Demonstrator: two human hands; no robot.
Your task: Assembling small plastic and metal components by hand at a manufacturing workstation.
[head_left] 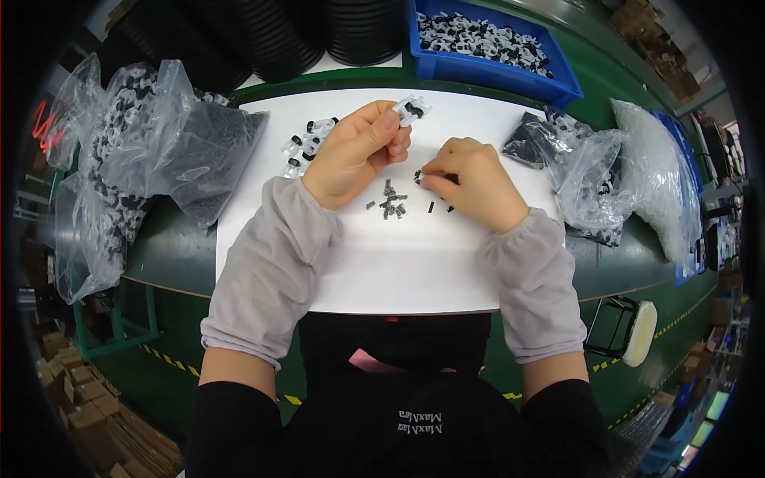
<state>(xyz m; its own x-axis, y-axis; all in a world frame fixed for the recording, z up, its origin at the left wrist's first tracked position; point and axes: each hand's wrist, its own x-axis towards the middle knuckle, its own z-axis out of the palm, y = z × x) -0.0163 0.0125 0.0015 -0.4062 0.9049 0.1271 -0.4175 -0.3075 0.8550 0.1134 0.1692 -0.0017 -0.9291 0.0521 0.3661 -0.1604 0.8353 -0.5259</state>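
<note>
Overhead, head view: left hand (pixel 355 151) pinches white clip with black insert (pixel 412 108) at upper centre, raised off white sheet (pixel 382 263), likely for clear access. Right hand (pixel 470 185), fingers curled narrow, presses on small black pins (pixel 392 202) scattered mid-frame, seemingly picking one; grasp hidden under fingers. Finished clips (pixel 307 145) lie beside left hand. Blue bin (pixel 494 76) top edge, contents partly cut off.

My right hand (pixel 470 187) covers whatever small dark piece its fingers (pixel 430 180) pinch. The loose dark pins (pixel 392 201) on the counter (pixel 398 263) are too tiny to make out. The black rings (pixel 319 32) are cut off at the top edge.
</note>
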